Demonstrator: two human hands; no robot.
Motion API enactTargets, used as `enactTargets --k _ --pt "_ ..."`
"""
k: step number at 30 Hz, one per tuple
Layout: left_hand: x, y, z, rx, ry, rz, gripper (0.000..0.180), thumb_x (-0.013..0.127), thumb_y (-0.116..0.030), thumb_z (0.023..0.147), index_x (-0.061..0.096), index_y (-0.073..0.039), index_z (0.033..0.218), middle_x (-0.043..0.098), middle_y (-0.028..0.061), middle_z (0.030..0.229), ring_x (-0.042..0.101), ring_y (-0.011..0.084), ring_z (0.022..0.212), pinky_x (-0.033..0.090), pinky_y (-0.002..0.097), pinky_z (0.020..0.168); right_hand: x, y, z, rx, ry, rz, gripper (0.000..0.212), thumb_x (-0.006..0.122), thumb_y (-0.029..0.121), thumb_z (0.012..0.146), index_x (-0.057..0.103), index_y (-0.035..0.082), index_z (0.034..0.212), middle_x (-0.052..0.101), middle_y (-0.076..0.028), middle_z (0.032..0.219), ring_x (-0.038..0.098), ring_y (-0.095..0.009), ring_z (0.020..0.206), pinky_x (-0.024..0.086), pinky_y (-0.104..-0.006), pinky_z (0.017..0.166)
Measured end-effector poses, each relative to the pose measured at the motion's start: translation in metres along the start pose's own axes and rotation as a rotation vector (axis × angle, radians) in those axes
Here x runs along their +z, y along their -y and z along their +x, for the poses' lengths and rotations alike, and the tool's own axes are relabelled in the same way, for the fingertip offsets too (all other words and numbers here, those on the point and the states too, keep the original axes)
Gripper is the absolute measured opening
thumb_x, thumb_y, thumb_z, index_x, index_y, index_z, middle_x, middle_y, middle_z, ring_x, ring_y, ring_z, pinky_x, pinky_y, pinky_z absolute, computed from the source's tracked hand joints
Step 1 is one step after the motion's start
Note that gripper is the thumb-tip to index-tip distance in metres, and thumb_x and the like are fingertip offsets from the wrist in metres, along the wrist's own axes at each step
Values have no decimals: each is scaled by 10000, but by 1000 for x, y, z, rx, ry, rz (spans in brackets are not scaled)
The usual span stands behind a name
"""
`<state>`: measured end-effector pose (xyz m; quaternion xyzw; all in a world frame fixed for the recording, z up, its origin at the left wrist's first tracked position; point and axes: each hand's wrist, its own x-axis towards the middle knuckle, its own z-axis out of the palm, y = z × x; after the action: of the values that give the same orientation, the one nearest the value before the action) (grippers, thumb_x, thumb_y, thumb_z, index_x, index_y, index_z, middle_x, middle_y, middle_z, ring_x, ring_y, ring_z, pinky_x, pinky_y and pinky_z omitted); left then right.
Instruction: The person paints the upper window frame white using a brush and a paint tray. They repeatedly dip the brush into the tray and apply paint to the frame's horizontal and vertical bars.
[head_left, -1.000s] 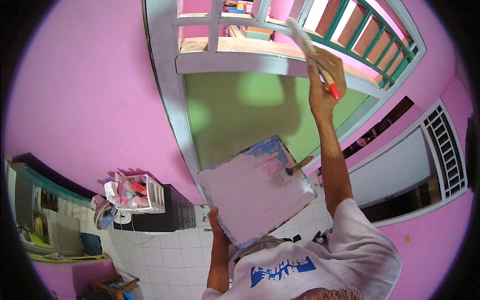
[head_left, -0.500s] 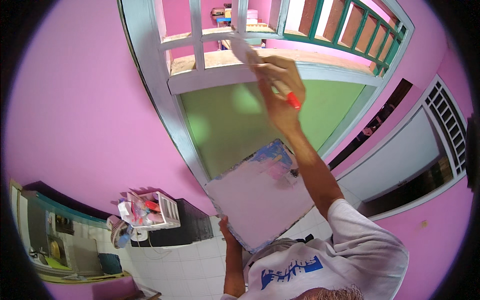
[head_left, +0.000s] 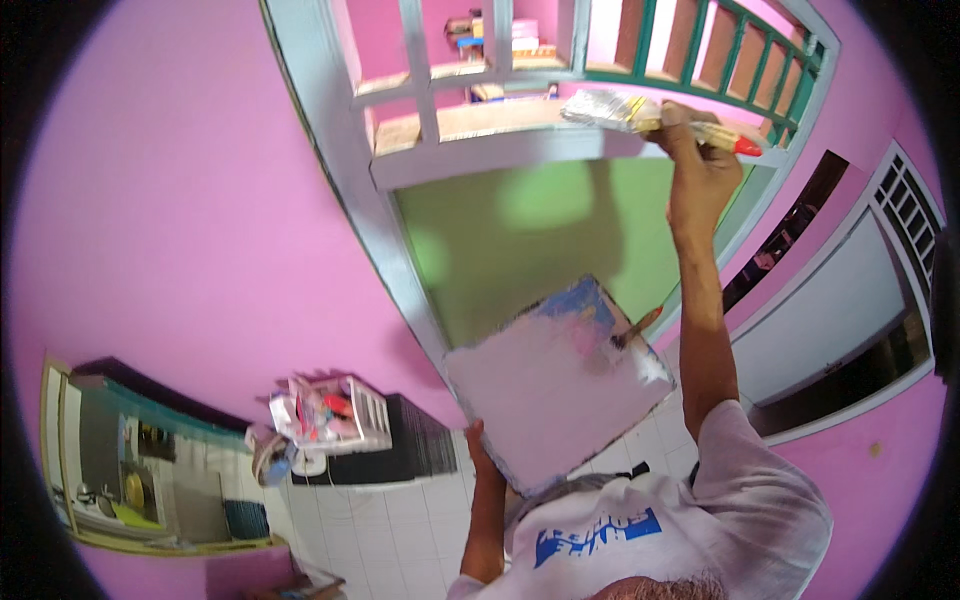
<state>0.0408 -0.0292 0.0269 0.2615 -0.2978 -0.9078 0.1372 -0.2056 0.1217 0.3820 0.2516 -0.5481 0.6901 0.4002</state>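
A paintbrush (head_left: pixel 605 108) with whitish, paint-coated bristles and a red handle end is gripped in my right hand (head_left: pixel 702 165). Its bristles point left, in front of the lower rail (head_left: pixel 500 155) of a pale grey-painted frame; whether they touch it I cannot tell. At waist height my left hand (head_left: pixel 478 445) holds the near left edge of a square board (head_left: pixel 550 400) smeared with pale paint. Only the thumb side shows; the other fingers are hidden beneath. A smaller brush (head_left: pixel 640 327) lies across the board's far right edge, near blue and white smears.
Upright bars cross the frame's upper opening, some still green (head_left: pixel 680 80). A green panel (head_left: pixel 510 230) fills the space below. To the left are a pink wall (head_left: pixel 190 200) and a white basket of items (head_left: pixel 370 415) beside a black surface. A pale door (head_left: pixel 810 325) stands at right.
My right hand has moved right with the paintbrush, which has turned from steeply upright to nearly level. The smaller brush on the board has come into sight. The whole view has shifted slightly.
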Motion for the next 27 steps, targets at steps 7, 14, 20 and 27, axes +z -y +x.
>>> enactTargets --k 7,14,20,27 --pt "25 -16 -12 -107 3 38 710 592 -514 817 482 4 1291 583 150 1125 580 286 1035 489 423 866 -45 19 -68 385 585 -265 149 699 128 889 685 -3 957 675 -37 888 611 -100 803 498 -248 715" --pt "14 -16 -11 -55 2 54 754 600 -539 804 468 13 1300 569 186 1133 582 300 1026 489 426 851 -57 -45 -167 612 985 -342 204 707 183 868 691 0 957 675 -39 807 601 -91 735 499 -263 683" --pt "16 -13 -13 -85 -9 39 644 539 -519 856 511 -26 1269 595 135 1124 597 233 1018 496 354 857 -50 -75 -227 658 1073 -297 238 719 232 859 697 10 942 707 -90 833 654 -137 743 521 -290 679" --pt "17 -11 -17 -93 -54 -7 624 527 -513 864 531 -25 1251 609 135 1113 611 233 1007 502 353 865 -52 -82 -236 624 1120 -418 159 690 141 857 687 4 938 681 -48 782 602 -91 693 491 -253 637"
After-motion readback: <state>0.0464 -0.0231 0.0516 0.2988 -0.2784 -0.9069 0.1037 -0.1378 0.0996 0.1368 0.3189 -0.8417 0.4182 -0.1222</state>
